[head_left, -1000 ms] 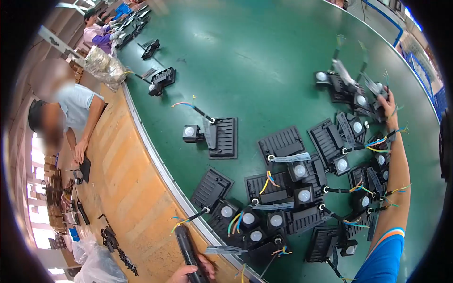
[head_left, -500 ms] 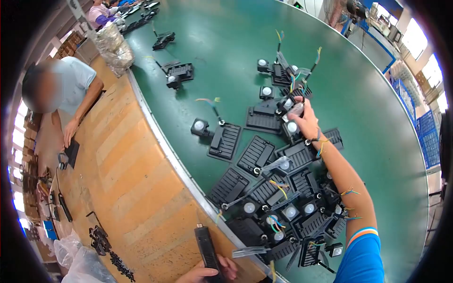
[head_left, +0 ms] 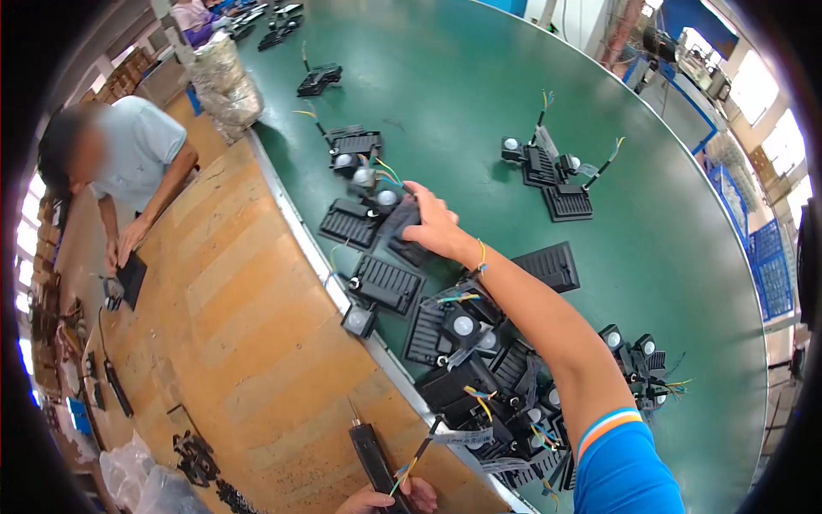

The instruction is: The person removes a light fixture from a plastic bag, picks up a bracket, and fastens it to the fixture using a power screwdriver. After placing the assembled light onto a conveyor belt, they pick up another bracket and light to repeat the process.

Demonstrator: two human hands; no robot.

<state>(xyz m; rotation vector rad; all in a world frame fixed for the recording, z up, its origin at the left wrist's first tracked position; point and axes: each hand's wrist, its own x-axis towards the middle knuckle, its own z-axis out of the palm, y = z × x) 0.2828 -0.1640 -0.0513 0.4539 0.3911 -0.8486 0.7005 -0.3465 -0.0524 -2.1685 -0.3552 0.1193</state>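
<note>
At the bottom, my left hand (head_left: pixel 368 500) is closed around a black electric screwdriver (head_left: pixel 373 458), its bit pointing away from me over the wooden table. My right hand (head_left: pixel 438 227) reaches across the green belt and grips a black floodlight (head_left: pixel 402 233) with a ribbed back, fingers over its far edge. A white-domed sensor (head_left: pixel 387 198) and coloured wires are beside the fingers. Close by lie another ribbed floodlight (head_left: pixel 348 223) and a floodlight (head_left: pixel 387 283) near the belt's metal edge. More floodlights (head_left: pixel 512 364) are heaped beneath my forearm.
Two floodlights (head_left: pixel 567 203) lie farther right on the belt (head_left: pixel 445 103). Across the wooden table (head_left: pixel 231 283), another person (head_left: pixel 141 158) handles a dark flat part (head_left: pixel 131 278). Small black brackets (head_left: pixel 195 458) and a clear plastic bag (head_left: pixel 145 480) are at the lower left.
My right hand has moved left across the belt, and several floodlights now lie closer to the wooden table. The screwdriver stays in my left hand. The view has shifted slightly.
</note>
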